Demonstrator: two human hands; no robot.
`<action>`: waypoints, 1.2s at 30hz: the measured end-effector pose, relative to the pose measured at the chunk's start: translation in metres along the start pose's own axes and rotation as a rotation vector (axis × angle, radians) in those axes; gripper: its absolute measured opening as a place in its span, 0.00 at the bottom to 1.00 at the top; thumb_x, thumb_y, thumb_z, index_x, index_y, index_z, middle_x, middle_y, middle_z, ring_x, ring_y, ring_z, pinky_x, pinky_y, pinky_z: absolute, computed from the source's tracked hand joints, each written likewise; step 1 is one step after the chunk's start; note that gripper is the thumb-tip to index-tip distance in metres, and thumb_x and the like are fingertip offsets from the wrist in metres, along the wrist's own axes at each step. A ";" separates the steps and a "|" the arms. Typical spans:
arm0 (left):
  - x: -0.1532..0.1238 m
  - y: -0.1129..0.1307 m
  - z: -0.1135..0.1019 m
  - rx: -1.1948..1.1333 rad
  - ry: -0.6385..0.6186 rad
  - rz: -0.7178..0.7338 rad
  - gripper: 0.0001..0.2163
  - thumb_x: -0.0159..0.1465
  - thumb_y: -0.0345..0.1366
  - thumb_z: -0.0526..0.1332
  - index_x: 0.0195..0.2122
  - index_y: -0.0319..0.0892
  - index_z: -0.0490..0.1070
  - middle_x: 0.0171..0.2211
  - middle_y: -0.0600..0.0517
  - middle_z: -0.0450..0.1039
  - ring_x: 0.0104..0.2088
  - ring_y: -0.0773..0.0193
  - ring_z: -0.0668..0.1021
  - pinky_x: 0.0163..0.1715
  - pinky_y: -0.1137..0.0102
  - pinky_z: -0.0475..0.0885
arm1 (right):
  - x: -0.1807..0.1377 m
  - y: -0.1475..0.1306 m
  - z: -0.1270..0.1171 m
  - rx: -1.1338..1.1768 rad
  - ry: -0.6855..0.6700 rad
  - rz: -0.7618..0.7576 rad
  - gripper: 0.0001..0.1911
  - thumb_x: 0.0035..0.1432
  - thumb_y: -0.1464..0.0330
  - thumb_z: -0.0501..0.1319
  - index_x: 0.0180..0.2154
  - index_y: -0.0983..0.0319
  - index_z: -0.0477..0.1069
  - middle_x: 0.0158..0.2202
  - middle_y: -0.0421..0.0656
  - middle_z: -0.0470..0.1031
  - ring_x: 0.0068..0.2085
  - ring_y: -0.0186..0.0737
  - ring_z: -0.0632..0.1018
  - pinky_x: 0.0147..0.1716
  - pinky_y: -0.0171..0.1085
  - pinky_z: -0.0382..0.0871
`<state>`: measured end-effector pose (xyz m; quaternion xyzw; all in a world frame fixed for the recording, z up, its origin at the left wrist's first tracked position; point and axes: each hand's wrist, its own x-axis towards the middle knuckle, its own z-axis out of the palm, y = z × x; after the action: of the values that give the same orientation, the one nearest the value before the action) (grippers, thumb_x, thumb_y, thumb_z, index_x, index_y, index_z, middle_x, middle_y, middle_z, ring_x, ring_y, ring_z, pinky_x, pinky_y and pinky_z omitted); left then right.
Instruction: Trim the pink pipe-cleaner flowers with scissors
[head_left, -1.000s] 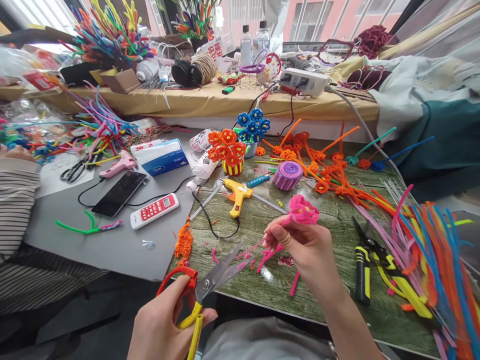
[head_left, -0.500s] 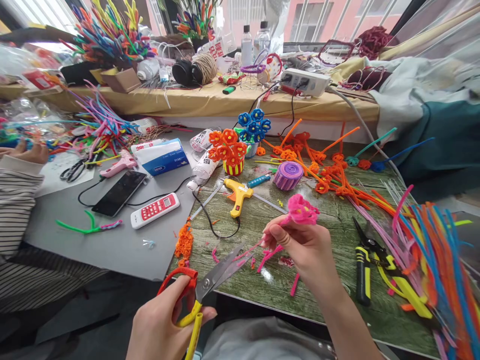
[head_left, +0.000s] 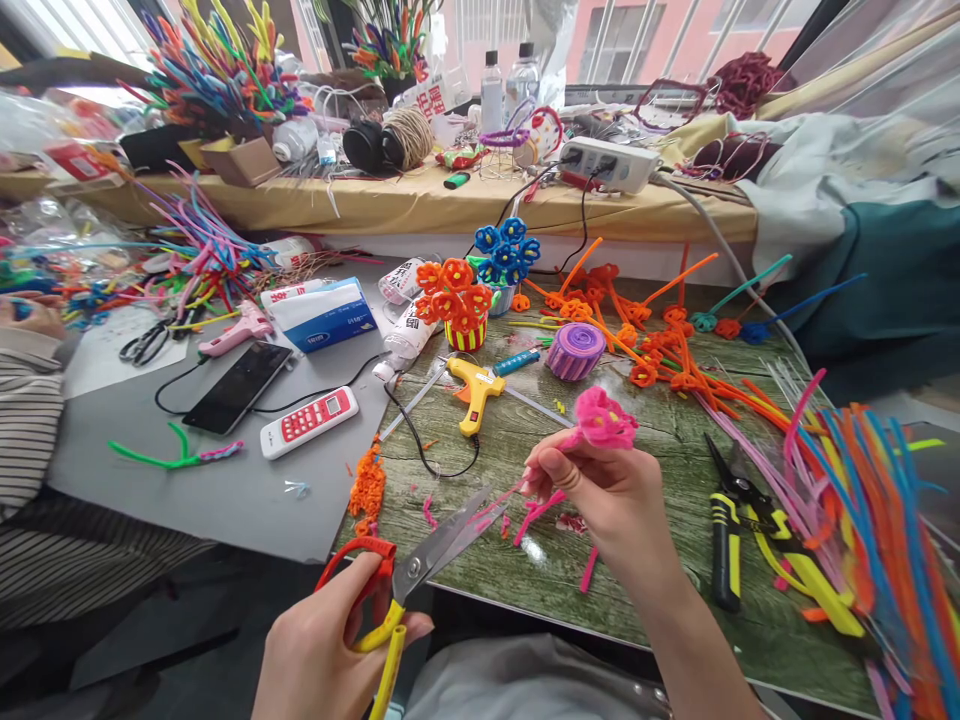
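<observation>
In my left hand (head_left: 330,630) I grip a pair of scissors (head_left: 412,570) by its red and yellow handles, the blades a little apart and pointing up to the right. My right hand (head_left: 600,485) pinches a pink pipe-cleaner flower (head_left: 604,420) by its stem, just above the table. A thin pink strand (head_left: 506,495) runs from my right fingertips down to the scissor blades. Pink pipe-cleaner scraps (head_left: 538,516) lie below my right hand. Beyond sits a yellow glue gun (head_left: 476,390) with its cord curled toward me.
Pots of orange flowers (head_left: 456,295) and blue flowers (head_left: 508,250) stand behind. Black-and-yellow pliers (head_left: 727,540) and bundled pipe cleaners (head_left: 885,510) lie at right. On the left are a phone (head_left: 238,385), a remote control (head_left: 310,421) and another person's striped sleeve (head_left: 30,400).
My hands, the scissors and the pink flower stay almost still. At the far left, the other person's hand and sleeve have shifted left.
</observation>
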<state>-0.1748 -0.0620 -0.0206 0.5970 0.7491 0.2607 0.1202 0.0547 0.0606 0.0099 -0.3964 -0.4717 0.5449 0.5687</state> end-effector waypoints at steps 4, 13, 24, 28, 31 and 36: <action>0.000 -0.002 0.000 0.010 -0.001 0.004 0.34 0.59 0.73 0.54 0.35 0.44 0.77 0.21 0.59 0.71 0.21 0.69 0.67 0.25 0.75 0.64 | 0.000 -0.002 0.000 -0.005 0.004 0.013 0.10 0.61 0.62 0.73 0.29 0.59 0.83 0.24 0.40 0.81 0.23 0.36 0.81 0.23 0.33 0.79; 0.000 -0.001 -0.001 -0.002 -0.003 -0.009 0.34 0.59 0.73 0.53 0.33 0.44 0.77 0.21 0.59 0.73 0.22 0.70 0.69 0.26 0.76 0.65 | 0.001 -0.001 0.001 0.001 0.017 0.032 0.11 0.60 0.61 0.74 0.29 0.59 0.83 0.24 0.40 0.81 0.23 0.35 0.81 0.22 0.32 0.80; -0.001 -0.006 -0.001 -0.075 -0.041 -0.037 0.29 0.58 0.68 0.61 0.31 0.43 0.79 0.21 0.58 0.74 0.22 0.70 0.69 0.26 0.77 0.65 | 0.004 -0.009 0.003 0.020 -0.004 0.039 0.12 0.58 0.59 0.75 0.28 0.59 0.84 0.21 0.40 0.81 0.21 0.36 0.81 0.19 0.31 0.79; -0.001 -0.007 0.000 -0.092 -0.042 -0.047 0.31 0.57 0.70 0.60 0.28 0.42 0.78 0.20 0.57 0.70 0.21 0.70 0.66 0.24 0.77 0.65 | 0.004 -0.007 0.002 0.048 -0.011 0.048 0.11 0.58 0.60 0.75 0.28 0.59 0.84 0.21 0.40 0.81 0.21 0.36 0.81 0.18 0.31 0.79; -0.001 -0.006 0.001 -0.096 -0.033 -0.051 0.34 0.56 0.73 0.57 0.25 0.42 0.75 0.19 0.57 0.68 0.21 0.70 0.65 0.23 0.78 0.63 | 0.005 -0.003 0.002 0.074 -0.014 0.060 0.11 0.58 0.60 0.75 0.28 0.60 0.84 0.22 0.41 0.82 0.21 0.37 0.82 0.18 0.30 0.78; -0.002 -0.004 0.002 -0.107 -0.008 -0.055 0.36 0.57 0.74 0.55 0.28 0.41 0.78 0.20 0.56 0.69 0.21 0.70 0.66 0.23 0.78 0.65 | 0.004 0.000 0.002 0.116 -0.016 0.076 0.11 0.58 0.60 0.75 0.28 0.59 0.83 0.22 0.40 0.81 0.21 0.36 0.83 0.18 0.29 0.78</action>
<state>-0.1771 -0.0640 -0.0245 0.5698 0.7498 0.2946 0.1621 0.0531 0.0647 0.0111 -0.3761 -0.4286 0.5954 0.5660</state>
